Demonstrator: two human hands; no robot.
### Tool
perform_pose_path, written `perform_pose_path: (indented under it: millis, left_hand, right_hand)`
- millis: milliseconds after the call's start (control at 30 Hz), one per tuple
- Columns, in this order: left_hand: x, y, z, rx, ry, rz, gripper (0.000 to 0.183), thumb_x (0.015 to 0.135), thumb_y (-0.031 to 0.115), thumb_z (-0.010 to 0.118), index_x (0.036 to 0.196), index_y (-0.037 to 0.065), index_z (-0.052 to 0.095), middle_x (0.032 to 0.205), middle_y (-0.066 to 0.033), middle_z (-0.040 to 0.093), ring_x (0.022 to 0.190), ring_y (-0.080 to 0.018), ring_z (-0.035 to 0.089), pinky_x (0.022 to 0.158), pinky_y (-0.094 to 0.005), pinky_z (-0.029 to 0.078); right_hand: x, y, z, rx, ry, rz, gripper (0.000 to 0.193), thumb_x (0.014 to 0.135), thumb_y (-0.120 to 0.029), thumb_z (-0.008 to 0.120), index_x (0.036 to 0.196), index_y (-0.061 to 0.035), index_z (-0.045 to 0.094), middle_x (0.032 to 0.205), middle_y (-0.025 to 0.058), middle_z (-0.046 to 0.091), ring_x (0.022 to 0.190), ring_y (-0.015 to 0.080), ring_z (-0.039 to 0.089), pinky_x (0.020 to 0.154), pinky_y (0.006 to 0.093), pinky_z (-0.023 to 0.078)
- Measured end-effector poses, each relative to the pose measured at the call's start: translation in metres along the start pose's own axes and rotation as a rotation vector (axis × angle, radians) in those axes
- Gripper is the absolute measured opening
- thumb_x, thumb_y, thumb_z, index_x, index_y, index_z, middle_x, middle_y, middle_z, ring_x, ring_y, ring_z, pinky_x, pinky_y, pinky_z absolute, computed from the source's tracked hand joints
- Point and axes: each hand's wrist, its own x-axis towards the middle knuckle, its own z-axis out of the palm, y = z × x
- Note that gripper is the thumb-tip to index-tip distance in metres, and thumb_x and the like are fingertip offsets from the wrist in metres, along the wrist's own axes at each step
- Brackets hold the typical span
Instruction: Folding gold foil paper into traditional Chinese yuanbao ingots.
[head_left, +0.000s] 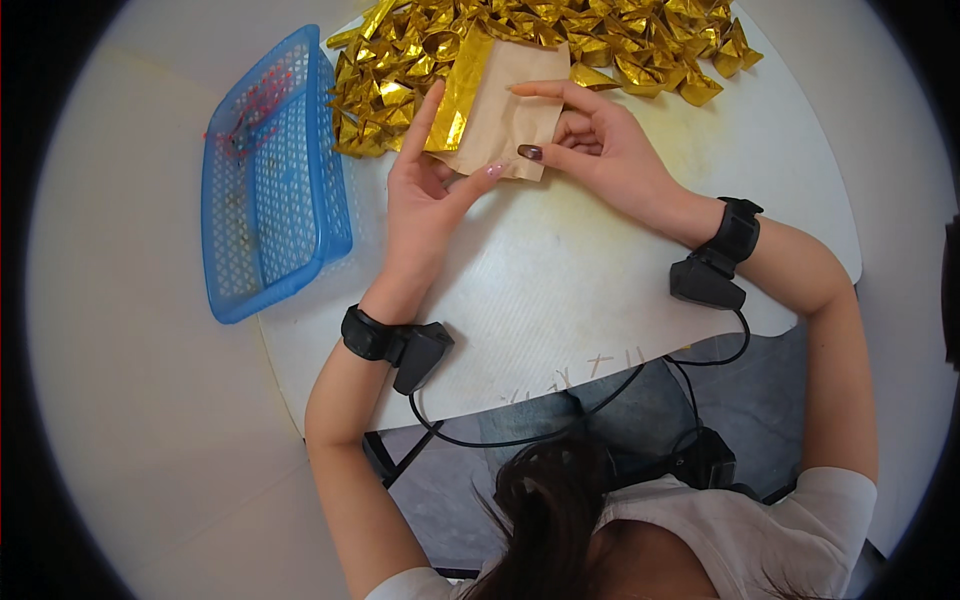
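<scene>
Pale wall point(905, 150) borders our white desk point(560, 290), whose far edge carries a heap of folded gold foil pieces point(650, 50), probably pushed back to give our arms room. At its left edge stands a blue basket point(323, 190), likely set within easy reach. Just before the heap, our tan sheet point(515, 95) shows a gold strip point(462, 95) down its left side. Our left hand point(425, 205) spreads thumb and forefinger wide around its near-left corner; our right hand point(620, 150) similarly spans its right side, seemingly steadying it. Whether hidden fingers pinch it, we cannot tell.
</scene>
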Motion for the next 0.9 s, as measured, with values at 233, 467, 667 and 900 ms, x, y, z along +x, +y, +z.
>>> perform_pose_path:
  millis: [233, 467, 667, 900]
  left_hand:
    - [0.0014, -0.0059, -0.0013, -0.006, -0.033, 0.020, 0.092, 0.070, -0.011, 0.070, 0.147, 0.007, 0.022, 0.140, -0.0134, 0.038, 0.114, -0.0207, 0.053, 0.096, -0.0327, 0.047]
    - [0.0015, -0.0059, -0.0018, 0.013, -0.021, 0.080, 0.095, 0.071, -0.012, 0.070, 0.147, 0.009, 0.017, 0.141, -0.0128, 0.036, 0.118, -0.0222, 0.050, 0.098, -0.0339, 0.046]
    - [0.0031, -0.0065, -0.0028, 0.052, 0.013, 0.165, 0.094, 0.070, -0.011, 0.070, 0.146, 0.009, 0.018, 0.145, -0.0129, 0.030, 0.123, -0.0248, 0.046, 0.102, -0.0367, 0.044]
    - [0.0039, -0.0085, -0.0039, 0.078, 0.022, 0.198, 0.094, 0.071, -0.011, 0.069, 0.147, 0.009, 0.018, 0.143, -0.0153, 0.031, 0.124, -0.0261, 0.046, 0.103, -0.0372, 0.043]
  right_hand:
    - [0.0005, 0.0010, 0.0030, 0.114, 0.023, 0.014, 0.043, 0.083, 0.000, 0.059, 0.125, -0.0102, 0.054, 0.069, -0.0012, 0.062, 0.069, 0.0020, 0.054, 0.065, 0.0186, 0.041]
    - [0.0018, 0.0028, 0.0016, 0.136, 0.024, 0.049, 0.035, 0.083, -0.002, 0.059, 0.118, -0.0065, 0.056, 0.068, -0.0013, 0.063, 0.069, 0.0025, 0.058, 0.066, 0.0174, 0.042]
    - [0.0030, 0.0083, -0.0007, 0.113, 0.026, 0.034, 0.030, 0.081, -0.002, 0.062, 0.111, -0.0055, 0.060, 0.069, 0.0001, 0.066, 0.069, 0.0026, 0.059, 0.065, 0.0180, 0.043]
    - [0.0019, 0.0030, -0.0003, 0.085, 0.025, 0.076, 0.028, 0.080, -0.003, 0.064, 0.108, -0.0057, 0.064, 0.074, 0.0017, 0.067, 0.069, 0.0037, 0.060, 0.064, 0.0192, 0.046]
